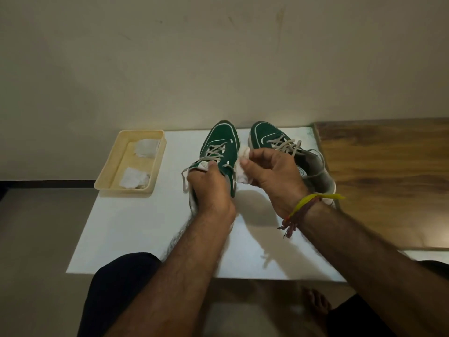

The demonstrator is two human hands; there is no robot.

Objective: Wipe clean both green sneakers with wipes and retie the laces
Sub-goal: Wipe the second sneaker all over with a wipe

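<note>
Two green sneakers with grey laces are on a white board (136, 229). My left hand (210, 188) grips the left sneaker (220, 142) at its heel and tongue, lifting its rear so the toe points away. My right hand (272, 173) is closed on a crumpled white wipe (243, 164), which presses against the right side of that sneaker. The right sneaker (269, 136) rests on the board behind my right hand, its laces loose and its heel partly hidden.
A cream plastic tray (155, 164) at the board's far left holds two white wipes (145, 148). A wooden surface (388, 178) adjoins the board on the right. A wall rises just behind the sneakers. My knees and a bare foot (315, 305) are below the board's near edge.
</note>
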